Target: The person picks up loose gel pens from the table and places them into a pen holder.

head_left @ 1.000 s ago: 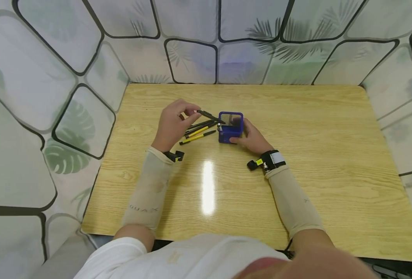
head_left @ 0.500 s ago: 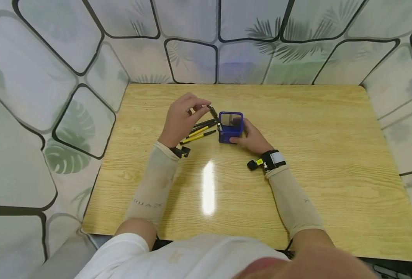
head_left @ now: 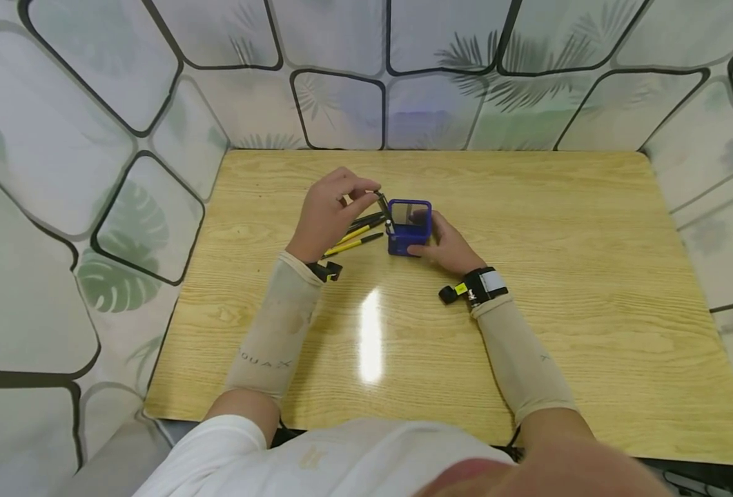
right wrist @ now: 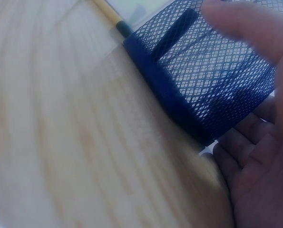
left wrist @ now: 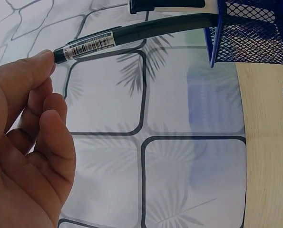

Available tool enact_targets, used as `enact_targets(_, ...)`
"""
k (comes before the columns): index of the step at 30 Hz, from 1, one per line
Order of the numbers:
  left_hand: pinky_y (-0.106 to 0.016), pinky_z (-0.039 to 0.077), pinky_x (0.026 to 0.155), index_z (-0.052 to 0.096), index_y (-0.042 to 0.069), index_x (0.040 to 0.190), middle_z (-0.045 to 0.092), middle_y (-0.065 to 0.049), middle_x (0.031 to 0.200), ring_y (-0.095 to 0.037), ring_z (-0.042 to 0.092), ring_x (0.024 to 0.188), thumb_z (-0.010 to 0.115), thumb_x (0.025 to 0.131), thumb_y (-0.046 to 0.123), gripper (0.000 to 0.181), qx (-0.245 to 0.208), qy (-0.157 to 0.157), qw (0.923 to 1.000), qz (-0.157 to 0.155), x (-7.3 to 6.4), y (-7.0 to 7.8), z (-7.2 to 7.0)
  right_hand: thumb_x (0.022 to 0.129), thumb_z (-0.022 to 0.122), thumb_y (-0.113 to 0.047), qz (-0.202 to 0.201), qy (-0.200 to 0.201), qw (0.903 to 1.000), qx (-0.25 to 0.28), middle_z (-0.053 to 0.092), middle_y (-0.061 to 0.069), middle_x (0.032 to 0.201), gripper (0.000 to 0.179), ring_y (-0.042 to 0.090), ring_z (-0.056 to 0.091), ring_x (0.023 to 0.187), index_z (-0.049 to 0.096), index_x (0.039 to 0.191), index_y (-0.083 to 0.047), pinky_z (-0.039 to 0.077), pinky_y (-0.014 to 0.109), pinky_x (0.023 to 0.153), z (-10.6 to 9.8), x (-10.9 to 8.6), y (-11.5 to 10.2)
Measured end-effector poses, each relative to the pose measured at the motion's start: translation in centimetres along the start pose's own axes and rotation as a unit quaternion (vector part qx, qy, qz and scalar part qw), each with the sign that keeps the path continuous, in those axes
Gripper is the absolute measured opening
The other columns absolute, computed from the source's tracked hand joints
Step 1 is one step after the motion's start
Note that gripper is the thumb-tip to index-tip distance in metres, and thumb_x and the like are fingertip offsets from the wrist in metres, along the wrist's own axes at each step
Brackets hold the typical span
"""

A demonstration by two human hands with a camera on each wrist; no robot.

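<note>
My left hand (head_left: pixel 331 212) pinches a black pen (left wrist: pixel 136 32) by its end, between thumb and fingertips. A white barcode label wraps the pen near that end. The pen slants, and its far end reaches over the rim into a blue mesh pen holder (head_left: pixel 400 244). Another pen (left wrist: pixel 174 5), white with a black cap, leans in the holder's opening. On the holder's right side, my right hand (head_left: pixel 452 247) grips it, thumb in front and fingers behind. Through the mesh (right wrist: pixel 193 80) in the right wrist view, a dark pen shape shows inside.
Left of the holder, a yellow pen with a black cap (head_left: pixel 355 244) lies on the wooden table (head_left: pixel 559 276). Several more black and yellow pens (head_left: pixel 366 222) lie bunched behind it, partly behind the left hand. A patterned wall (head_left: pixel 341 110) borders the table's back edge.
My left hand has moved right toward the holder, and the black pen has tipped from nearly flat to steeper, its lower end at the opening. The right hand and holder stay in place.
</note>
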State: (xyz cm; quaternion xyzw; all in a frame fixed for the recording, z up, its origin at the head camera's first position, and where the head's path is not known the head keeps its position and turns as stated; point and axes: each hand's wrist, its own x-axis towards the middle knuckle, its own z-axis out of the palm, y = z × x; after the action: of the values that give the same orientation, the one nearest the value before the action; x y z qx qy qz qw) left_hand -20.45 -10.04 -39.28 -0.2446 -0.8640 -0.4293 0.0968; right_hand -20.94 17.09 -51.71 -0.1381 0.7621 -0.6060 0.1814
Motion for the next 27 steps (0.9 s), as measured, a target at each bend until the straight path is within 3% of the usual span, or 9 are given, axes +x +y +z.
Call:
enact_targets(4,-0.029,0.051,0.069,0.076,0.013,0.123,0.066,-0.002,0.102,-0.013,0.057,0.081,0.072,0.099,0.028,0.029,-0.01,0.011,0.9998,0.011,-0.1,-0.1,0.1,0.092,0.082,-0.016,-0.007,0.001,1.0,0.001,0.04,0.011,0.161,0.081,0.024,0.019,0.158,0.036,0.158,-0.009,0.012,0.043,0.127,-0.1,0.3,0.5)
enact_targets(9,-0.031,0.049,0.069,0.057,0.013,0.146,0.058,-0.011,0.126,-0.018,0.055,0.095,0.07,0.1,0.029,0.05,-0.066,0.063,0.9957,0.018,-0.3,-0.3,0.0,0.091,0.082,-0.016,-0.004,0.004,1.0,-0.003,0.04,0.008,0.161,0.083,0.021,0.019,0.158,0.035,0.159,-0.014,0.013,0.042,0.127,-0.2,0.9,2.2)
enact_targets(11,-0.033,0.048,0.07,0.054,0.013,0.147,0.056,-0.013,0.13,-0.019,0.055,0.095,0.067,0.101,0.027,0.05,-0.083,0.08,0.9932,0.016,-0.4,-0.5,-0.1,0.09,0.083,-0.016,-0.006,0.008,0.9999,-0.005,0.04,0.006,0.161,0.083,0.019,0.02,0.157,0.035,0.159,-0.017,0.014,0.04,0.127,-0.3,1.1,2.6)
enact_targets(14,-0.033,0.048,0.072,0.057,0.012,0.143,0.057,-0.012,0.128,-0.019,0.057,0.094,0.064,0.103,0.027,0.043,-0.076,0.082,0.9938,0.0,-0.6,-1.2,-0.2,0.09,0.084,-0.017,-0.015,0.013,0.9998,-0.008,0.042,0.004,0.159,0.082,0.016,0.022,0.156,0.037,0.157,-0.018,0.016,0.038,0.127,-0.3,1.2,3.0)
enact_targets(17,-0.033,0.049,0.074,0.06,0.011,0.138,0.06,-0.011,0.124,-0.018,0.059,0.095,0.062,0.105,0.027,0.038,-0.051,0.06,0.9965,-0.027,-1.1,-2.1,-0.3,0.089,0.085,-0.021,-0.022,0.013,0.9996,-0.012,0.043,0.002,0.159,0.083,0.016,0.024,0.156,0.037,0.157,-0.019,0.018,0.039,0.126,-0.3,1.3,3.1)
enact_targets(21,-0.037,0.05,0.078,0.064,0.011,0.134,0.063,-0.009,0.119,-0.019,0.059,0.098,0.058,0.106,0.027,0.032,0.0,0.002,0.9967,-0.081,-2.0,-3.7,-0.6,0.088,0.085,-0.024,-0.026,0.01,0.9996,-0.009,0.041,0.002,0.16,0.086,0.018,0.024,0.156,0.036,0.158,-0.02,0.02,0.041,0.126,-0.2,1.3,3.0)
enact_targets(24,-0.041,0.051,0.081,0.066,0.011,0.13,0.065,-0.007,0.113,-0.021,0.06,0.097,0.058,0.106,0.027,0.03,0.043,-0.057,0.9889,-0.131,-2.8,-5.0,-1.0,0.088,0.085,-0.024,-0.024,0.01,0.9996,-0.009,0.041,0.003,0.16,0.086,0.02,0.024,0.156,0.036,0.158,-0.019,0.019,0.042,0.126,-0.1,1.2,2.9)
enact_targets(27,-0.043,0.053,0.08,0.068,0.01,0.127,0.067,-0.006,0.109,-0.023,0.063,0.094,0.061,0.106,0.028,0.028,0.078,-0.12,0.9732,-0.18,-3.5,-6.1,-1.4,0.089,0.085,-0.023,-0.021,0.01,0.9997,-0.008,0.042,0.003,0.16,0.085,0.02,0.025,0.156,0.036,0.159,-0.019,0.02,0.042,0.126,-0.2,1.2,2.9)
